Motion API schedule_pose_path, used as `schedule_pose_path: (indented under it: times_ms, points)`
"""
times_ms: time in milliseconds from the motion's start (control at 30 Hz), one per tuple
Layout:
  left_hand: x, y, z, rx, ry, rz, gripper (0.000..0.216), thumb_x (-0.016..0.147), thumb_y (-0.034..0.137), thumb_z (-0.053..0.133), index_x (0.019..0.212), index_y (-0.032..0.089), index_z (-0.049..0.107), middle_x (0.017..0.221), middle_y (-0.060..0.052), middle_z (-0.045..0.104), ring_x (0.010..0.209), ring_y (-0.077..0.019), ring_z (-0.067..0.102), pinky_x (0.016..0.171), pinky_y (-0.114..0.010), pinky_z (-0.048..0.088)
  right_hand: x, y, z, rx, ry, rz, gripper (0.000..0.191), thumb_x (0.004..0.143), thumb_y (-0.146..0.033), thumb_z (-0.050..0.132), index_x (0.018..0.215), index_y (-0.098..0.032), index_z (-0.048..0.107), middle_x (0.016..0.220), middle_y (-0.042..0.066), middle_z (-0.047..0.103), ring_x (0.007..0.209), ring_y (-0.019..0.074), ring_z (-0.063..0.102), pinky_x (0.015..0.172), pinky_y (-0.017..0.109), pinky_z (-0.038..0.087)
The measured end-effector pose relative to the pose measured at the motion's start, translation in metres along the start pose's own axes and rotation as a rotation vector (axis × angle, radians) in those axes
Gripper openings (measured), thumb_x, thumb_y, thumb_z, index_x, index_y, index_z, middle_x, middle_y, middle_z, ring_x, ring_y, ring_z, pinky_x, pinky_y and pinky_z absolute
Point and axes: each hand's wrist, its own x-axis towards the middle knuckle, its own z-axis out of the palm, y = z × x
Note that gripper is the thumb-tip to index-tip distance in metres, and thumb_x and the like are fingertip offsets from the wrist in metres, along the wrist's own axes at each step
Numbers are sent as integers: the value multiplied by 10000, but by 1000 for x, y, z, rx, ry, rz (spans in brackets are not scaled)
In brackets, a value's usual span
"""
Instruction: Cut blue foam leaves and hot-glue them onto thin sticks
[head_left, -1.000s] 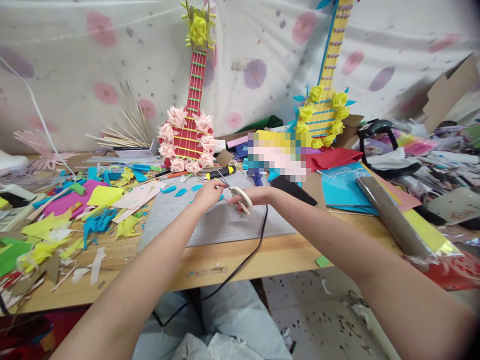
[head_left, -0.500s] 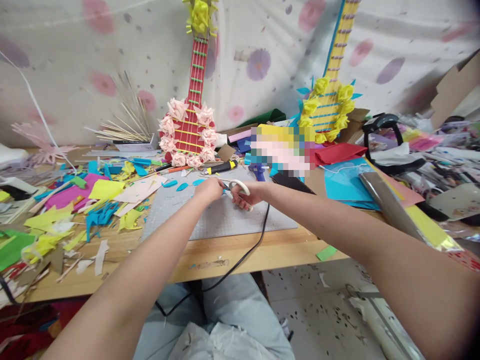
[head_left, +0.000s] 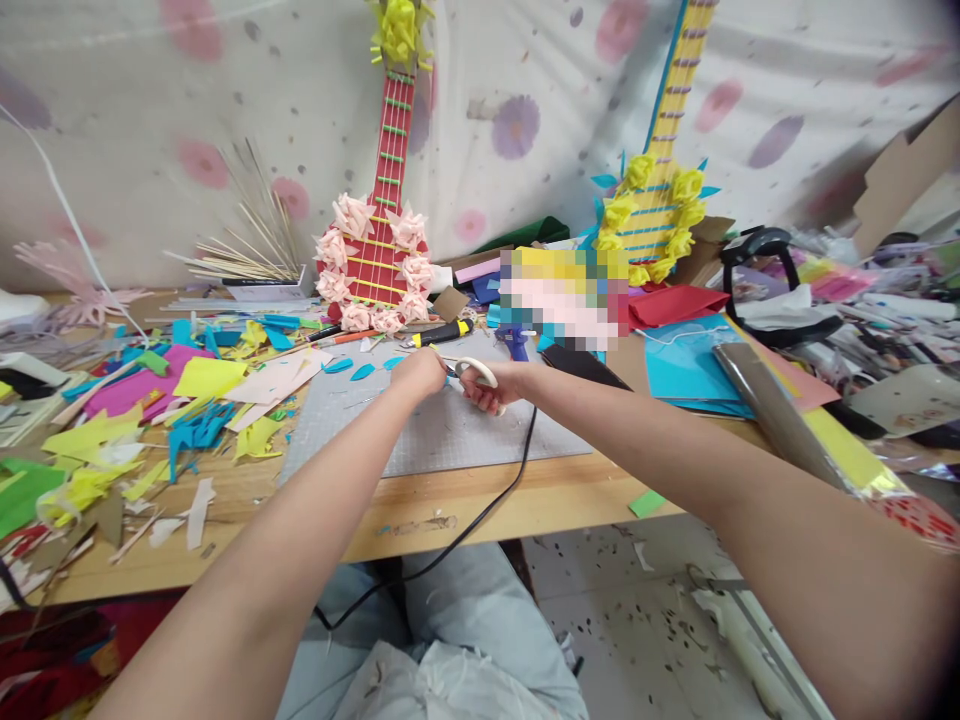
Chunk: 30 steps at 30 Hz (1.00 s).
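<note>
- White-handled metal scissors (head_left: 486, 372) in the right hand (head_left: 505, 383), right of the left hand (head_left: 421, 376), above the grey rectangular cutting mat (head_left: 450, 440).
- Blue leaf-shaped paper pieces (head_left: 363, 372) on the mat, left of both hands.
- Red guitar-shaped model (head_left: 373, 265) behind the mat.

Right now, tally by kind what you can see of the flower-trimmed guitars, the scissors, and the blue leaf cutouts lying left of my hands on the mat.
Flower-trimmed guitars: 2 (red guitar, yellow guitar)
Scissors: 1
Blue leaf cutouts: 3
Total: 6
</note>
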Motion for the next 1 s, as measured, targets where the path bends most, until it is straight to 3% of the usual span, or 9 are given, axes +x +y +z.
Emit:
schedule_pose_path:
  times_ms: [267, 600, 767, 900, 1000]
  points:
    - [-2, -2, 1, -66, -19, -32, 255, 701, 253, 541, 911, 270, 684, 993, -63, 665, 876, -214, 606, 729, -298, 430, -4, 0, 4, -44, 42, -20, 201, 601, -166, 405, 501, -188, 232, 369, -67, 269, 292, 40, 235, 315, 156, 206]
    - [2, -11, 18, -176, 17, -90, 254, 685, 254, 554, 903, 263, 685, 978, -61, 667, 851, -220, 602, 681, -291, 418, 0, 4, 9, -125, 95, -45, 215, 649, -183, 427, 490, -184, 282, 349, -68, 275, 283, 37, 242, 289, 147, 186]
    - [9, -21, 21, -312, 23, -51, 161, 659, 246, 570, 773, 224, 682, 833, -62, 668, 768, -211, 585, 638, -290, 393, -5, 3, 4, -136, 39, -27, 232, 682, -177, 453, 498, -176, 312, 360, -64, 313, 298, 38, 284, 301, 145, 234]
    - [10, -37, 10, -447, 61, -88, 190, 625, 167, 581, 814, 160, 608, 735, -61, 625, 653, -164, 539, 555, -255, 355, -15, 0, -3, 17, 40, -251, 190, 695, -175, 543, 571, -150, 401, 454, -39, 461, 361, 42, 399, 354, 153, 341]
    - [7, -45, -2, -561, 6, -130, 365, 623, 116, 554, 984, 145, 508, 623, -13, 576, 494, -106, 457, 467, -224, 294, -17, -5, 0, 129, 274, -507, 196, 676, -172, 637, 617, -134, 454, 502, -15, 533, 430, 56, 490, 425, 164, 425]
